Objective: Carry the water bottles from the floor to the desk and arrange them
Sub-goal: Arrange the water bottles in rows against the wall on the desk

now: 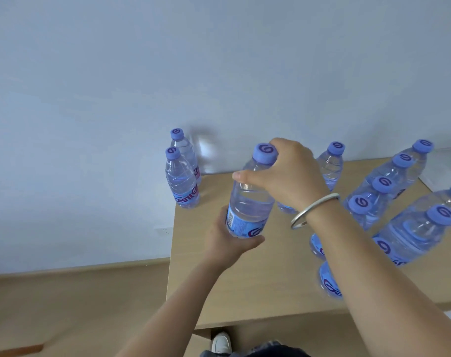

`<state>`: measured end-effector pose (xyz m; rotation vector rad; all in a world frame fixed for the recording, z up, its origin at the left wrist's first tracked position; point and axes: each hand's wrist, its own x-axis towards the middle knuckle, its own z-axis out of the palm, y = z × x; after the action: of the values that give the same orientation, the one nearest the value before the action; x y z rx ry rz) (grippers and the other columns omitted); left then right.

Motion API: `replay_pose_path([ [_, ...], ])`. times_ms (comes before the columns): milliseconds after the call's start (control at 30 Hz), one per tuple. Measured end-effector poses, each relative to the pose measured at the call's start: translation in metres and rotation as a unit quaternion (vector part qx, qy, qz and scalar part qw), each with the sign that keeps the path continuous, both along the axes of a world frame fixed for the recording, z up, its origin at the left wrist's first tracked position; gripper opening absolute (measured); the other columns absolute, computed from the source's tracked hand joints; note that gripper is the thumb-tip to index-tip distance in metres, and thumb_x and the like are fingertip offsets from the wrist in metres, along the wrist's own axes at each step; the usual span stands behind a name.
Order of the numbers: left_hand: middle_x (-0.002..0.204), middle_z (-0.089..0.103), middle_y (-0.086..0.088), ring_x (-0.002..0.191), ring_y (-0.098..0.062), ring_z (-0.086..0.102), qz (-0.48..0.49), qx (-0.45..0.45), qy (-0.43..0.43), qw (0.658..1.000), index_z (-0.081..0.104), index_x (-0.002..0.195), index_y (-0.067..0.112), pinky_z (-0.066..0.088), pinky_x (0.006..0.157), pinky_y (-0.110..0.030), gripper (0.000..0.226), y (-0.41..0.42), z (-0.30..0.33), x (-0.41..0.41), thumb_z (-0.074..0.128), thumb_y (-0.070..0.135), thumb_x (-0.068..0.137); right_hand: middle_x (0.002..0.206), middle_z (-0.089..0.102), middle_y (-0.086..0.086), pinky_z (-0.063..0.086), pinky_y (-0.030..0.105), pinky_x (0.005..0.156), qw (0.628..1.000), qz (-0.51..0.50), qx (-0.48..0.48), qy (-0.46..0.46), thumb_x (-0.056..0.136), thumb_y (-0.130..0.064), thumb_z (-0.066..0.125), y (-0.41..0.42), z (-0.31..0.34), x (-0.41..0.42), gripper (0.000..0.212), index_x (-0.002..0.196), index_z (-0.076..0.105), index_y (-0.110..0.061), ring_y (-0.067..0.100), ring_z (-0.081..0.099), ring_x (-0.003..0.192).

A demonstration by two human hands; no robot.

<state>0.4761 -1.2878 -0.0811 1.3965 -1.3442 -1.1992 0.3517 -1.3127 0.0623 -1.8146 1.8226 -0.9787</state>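
I held one water bottle [248, 199] upright above the counter [257, 284], between my hands: my left hand [230, 239] cupped its base while my right hand [287, 173] gripped its neck beside the blue cap [265, 152]. Other bottles [389, 199] stood around it on the counter.

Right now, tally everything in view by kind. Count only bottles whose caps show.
Held bottle: 1
Capped bottles standing on the desk: 9
Bracelet: 1
Shoe: 1
Total: 12
The forearm may hide more bottles.
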Motion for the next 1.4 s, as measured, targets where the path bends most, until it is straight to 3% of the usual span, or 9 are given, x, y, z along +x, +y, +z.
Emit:
replay_pose_path([
  [133,0.078,0.070,0.004,0.074,-0.014,0.065,-0.106,-0.032,0.079,0.991,0.063,0.094,0.010,0.051,0.062,-0.022,0.044,0.009,0.040,0.021,0.082,0.010,0.055,0.074,0.057,-0.005,0.042,0.022,0.064,0.972,0.113,0.048,-0.201,0.062,-0.039,0.081,0.002,0.030,-0.004,0.038,0.083,0.063,-0.013,0.009,0.053,0.066],
  [300,0.071,0.048,-0.009,0.062,-0.025,0.047,-0.364,0.013,0.221,0.905,0.050,0.097,-0.006,0.038,0.055,-0.026,0.041,0.011,0.089,0.041,0.067,0.006,0.062,0.116,0.064,0.006,0.052,0.033,0.091,0.869,0.381,0.141,-0.282,0.071,-0.021,0.067,0.000,0.048,-0.001,0.049,0.119,0.055,-0.015,0.016,0.062,0.108],
  [433,0.084,0.062,-0.009,0.066,-0.015,0.058,-0.448,0.058,0.223,0.864,0.054,0.109,0.002,0.047,0.054,-0.019,0.054,0.015,0.102,0.058,0.081,0.022,0.066,0.098,0.064,0.008,0.049,0.034,0.084,0.838,0.431,0.124,-0.311,0.075,-0.012,0.063,0.004,0.050,0.016,0.037,0.110,0.053,-0.010,0.021,0.063,0.094],
  [600,0.079,0.059,-0.009,0.068,-0.021,0.054,-0.277,0.012,0.172,0.945,0.053,0.100,-0.004,0.047,0.063,-0.023,0.045,0.024,0.094,0.058,0.071,0.013,0.063,0.100,0.068,0.011,0.050,0.034,0.085,0.889,0.327,0.085,-0.310,0.063,-0.020,0.075,-0.001,0.040,0.025,0.060,0.117,0.053,-0.006,0.020,0.066,0.095],
  [767,0.100,0.068,-0.008,0.090,-0.019,0.065,-0.011,-0.056,0.090,0.994,0.053,0.109,0.004,0.055,0.079,-0.033,0.075,0.031,0.074,0.051,0.083,0.030,0.046,0.106,0.067,0.013,0.050,0.045,0.095,0.920,0.261,0.071,-0.283,0.057,-0.025,0.084,-0.008,0.032,0.033,0.067,0.117,0.056,-0.014,0.015,0.066,0.097],
  [1000,0.095,0.072,-0.001,0.088,-0.016,0.068,0.011,-0.060,0.064,0.996,0.060,0.104,0.012,0.054,0.075,-0.024,0.064,0.029,0.050,0.067,0.086,0.029,0.047,0.103,0.069,0.003,0.052,0.033,0.088,0.913,0.284,0.098,-0.276,0.053,-0.028,0.083,-0.020,0.009,0.046,0.064,0.111,0.058,-0.022,0.009,0.067,0.093],
  [1167,0.094,0.071,0.014,0.093,-0.005,0.065,0.068,-0.013,-0.017,0.997,0.061,0.102,0.028,0.046,0.085,-0.015,0.062,0.027,0.005,0.085,0.086,0.029,0.046,0.090,0.068,-0.022,0.051,0.017,0.081,0.911,0.348,0.125,-0.182,0.055,-0.026,0.084,-0.021,-0.026,0.057,0.045,0.090,0.058,-0.038,0.000,0.065,0.091],
  [1300,0.094,0.071,0.018,0.093,0.004,0.062,0.075,0.042,-0.050,0.995,0.062,0.103,0.033,0.039,0.075,0.000,0.064,0.030,-0.035,0.099,0.084,0.042,0.044,0.099,0.071,0.003,0.052,0.026,0.083,0.912,0.338,0.159,-0.168,0.059,-0.025,0.083,-0.024,-0.072,0.070,0.040,0.092,0.061,-0.023,0.013,0.067,0.094],
  [1400,0.093,0.070,0.020,0.087,0.013,0.059,0.080,0.069,-0.064,0.992,0.062,0.104,0.036,0.035,0.068,0.005,0.061,0.023,-0.053,0.112,0.086,0.037,0.048,0.099,0.071,-0.002,0.053,0.024,0.083,0.918,0.324,0.171,-0.151,0.062,-0.022,0.084,-0.030,-0.094,0.083,0.043,0.097,0.061,-0.025,0.008,0.066,0.093],
])
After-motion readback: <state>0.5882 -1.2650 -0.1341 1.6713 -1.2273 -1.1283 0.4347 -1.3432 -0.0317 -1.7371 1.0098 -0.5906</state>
